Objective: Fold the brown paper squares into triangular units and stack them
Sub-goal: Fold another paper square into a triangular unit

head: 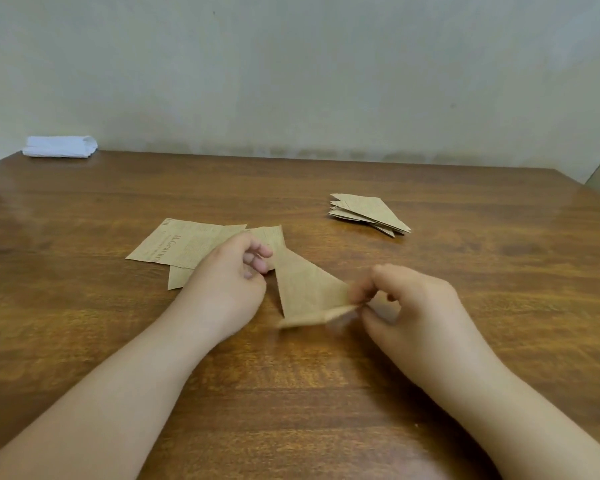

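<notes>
No box or bowl shows here; the papers lie right on the wooden table [326, 393]. In the middle of the frame is a folded brown paper [303, 289]. It is a long triangle. Its narrow end points up toward the top of the frame, and its wide end is near the bottom right. Its long side runs from the upper left down to the lower right. The right hand [416, 313] pinches the lower right corner, lifting that edge a little; this part is blurry. The left hand [229, 282] has its fingers curled by the paper's narrow end, but I cannot tell if it holds it. Flat brown squares [184, 245] lie just left of centre, partly under the left hand. A stack of folded triangles [368, 213] sits well apart, toward the upper right, its long tip pointing right. A white folded cloth [60, 146] rests at the upper left
</notes>
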The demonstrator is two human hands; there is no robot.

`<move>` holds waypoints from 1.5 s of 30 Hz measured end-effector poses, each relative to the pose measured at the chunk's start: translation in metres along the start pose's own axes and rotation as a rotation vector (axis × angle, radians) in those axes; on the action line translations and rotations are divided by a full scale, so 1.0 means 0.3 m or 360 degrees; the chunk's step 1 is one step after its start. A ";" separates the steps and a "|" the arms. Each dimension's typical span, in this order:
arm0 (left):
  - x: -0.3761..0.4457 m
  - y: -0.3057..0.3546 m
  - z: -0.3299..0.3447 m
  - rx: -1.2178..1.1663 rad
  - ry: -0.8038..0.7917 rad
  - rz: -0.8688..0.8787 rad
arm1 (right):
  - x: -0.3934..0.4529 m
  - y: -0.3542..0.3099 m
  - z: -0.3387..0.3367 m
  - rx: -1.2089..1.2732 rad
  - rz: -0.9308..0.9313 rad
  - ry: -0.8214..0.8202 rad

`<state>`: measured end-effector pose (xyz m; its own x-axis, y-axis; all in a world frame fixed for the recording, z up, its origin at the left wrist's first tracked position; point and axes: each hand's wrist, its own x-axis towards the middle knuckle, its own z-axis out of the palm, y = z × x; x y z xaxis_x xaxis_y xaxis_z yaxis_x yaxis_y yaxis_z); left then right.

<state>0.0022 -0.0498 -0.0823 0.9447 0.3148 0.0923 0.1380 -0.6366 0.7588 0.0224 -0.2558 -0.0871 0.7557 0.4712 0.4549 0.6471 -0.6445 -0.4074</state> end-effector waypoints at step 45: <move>-0.079 0.065 0.012 0.0372 -0.0659 0.0409 | -0.004 -0.025 -0.003 0.0094 -0.0022 -0.0511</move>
<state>-0.0164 -0.0722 -0.0720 0.9885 -0.1455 -0.0418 -0.0950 -0.8110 0.5772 0.0166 -0.2521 -0.0840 0.7338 0.6519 0.1915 0.6554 -0.6048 -0.4525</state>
